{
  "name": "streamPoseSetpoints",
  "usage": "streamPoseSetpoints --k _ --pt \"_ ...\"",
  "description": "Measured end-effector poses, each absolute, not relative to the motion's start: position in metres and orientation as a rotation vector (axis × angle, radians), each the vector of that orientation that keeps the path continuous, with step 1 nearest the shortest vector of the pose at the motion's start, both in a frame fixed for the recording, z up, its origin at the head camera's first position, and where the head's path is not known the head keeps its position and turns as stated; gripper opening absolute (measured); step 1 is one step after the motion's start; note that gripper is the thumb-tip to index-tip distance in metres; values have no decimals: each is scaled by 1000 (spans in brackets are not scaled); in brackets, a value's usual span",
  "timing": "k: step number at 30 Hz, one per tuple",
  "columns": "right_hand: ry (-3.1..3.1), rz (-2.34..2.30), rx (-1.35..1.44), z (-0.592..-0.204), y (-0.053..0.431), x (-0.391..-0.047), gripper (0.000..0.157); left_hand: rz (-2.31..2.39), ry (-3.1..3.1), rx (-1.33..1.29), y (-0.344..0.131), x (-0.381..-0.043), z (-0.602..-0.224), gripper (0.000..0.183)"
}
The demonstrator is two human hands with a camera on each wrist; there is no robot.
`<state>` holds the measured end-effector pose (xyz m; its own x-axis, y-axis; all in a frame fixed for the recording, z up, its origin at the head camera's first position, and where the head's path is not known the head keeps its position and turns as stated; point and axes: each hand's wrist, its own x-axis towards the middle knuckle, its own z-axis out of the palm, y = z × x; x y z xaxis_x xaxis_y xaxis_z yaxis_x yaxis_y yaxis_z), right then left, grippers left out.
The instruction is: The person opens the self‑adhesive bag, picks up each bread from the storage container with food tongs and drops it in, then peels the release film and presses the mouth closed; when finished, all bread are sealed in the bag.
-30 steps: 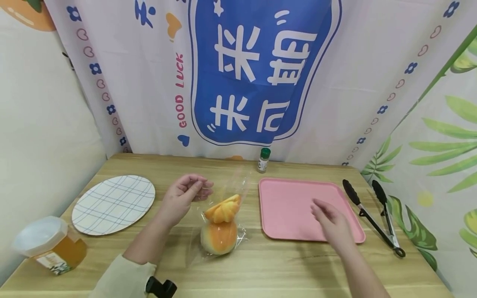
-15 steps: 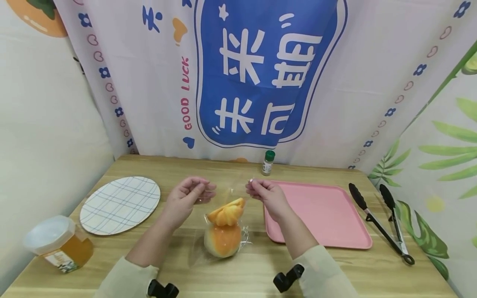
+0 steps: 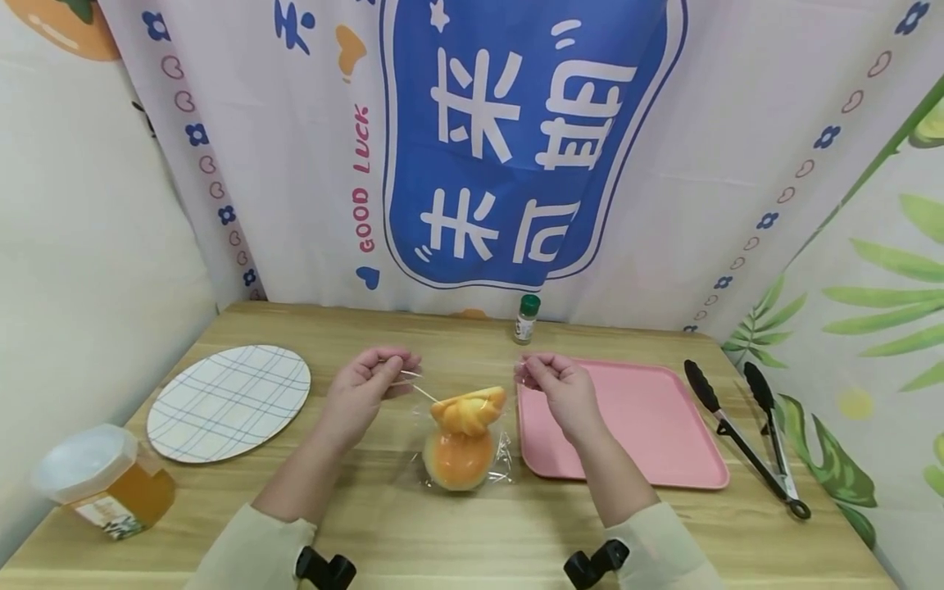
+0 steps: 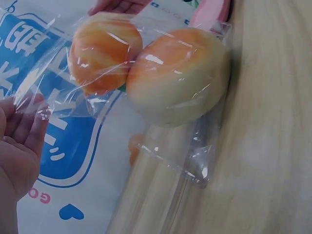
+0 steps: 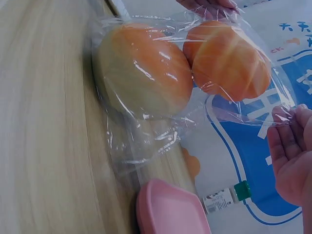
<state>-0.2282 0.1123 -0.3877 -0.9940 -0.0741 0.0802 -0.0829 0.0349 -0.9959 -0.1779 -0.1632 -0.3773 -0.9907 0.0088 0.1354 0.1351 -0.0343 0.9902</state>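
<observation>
A clear plastic bag (image 5: 141,148) stands on the table, its mouth upward and spread between my two hands. Inside it are a round bun (image 3: 459,460) with a glossy orange-brown top and, above that, a ridged, shell-shaped golden bread (image 3: 469,411). My left hand (image 3: 365,387) pinches the left edge of the bag's mouth between thumb and fingers. On the other side my right hand (image 3: 566,395) pinches the right edge, in front of the pink tray's left end. Both wrist views show the film stretched from the fingertips over the breads.
At right lies a pink tray (image 3: 627,426), with black-tipped tongs (image 3: 767,455) beyond it. A green-capped shaker (image 3: 526,321) stands at the back edge. To the left are a checked oval plate (image 3: 229,403) and a jar of amber contents (image 3: 111,483).
My right hand came in from over the tray to the bag's mouth and took hold of its right edge. The bag and breads shifted slightly right, and the mouth spread wider. My left hand barely moved.
</observation>
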Motion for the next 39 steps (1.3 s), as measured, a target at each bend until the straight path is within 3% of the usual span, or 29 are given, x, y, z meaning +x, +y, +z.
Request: streamPoseSetpoints --k 20,31,39 --pt "-2389 2115 491 -380 145 -229 33 -2167 -2352 -369 -179 -187 -371 34" --pt "-2429 2048 524 -377 153 -232 16 -2136 -2371 -390 -179 -185 -370 24" --pt "-2473 2000 546 -374 156 -232 14 -2157 -2400 -397 -178 -186 -367 20"
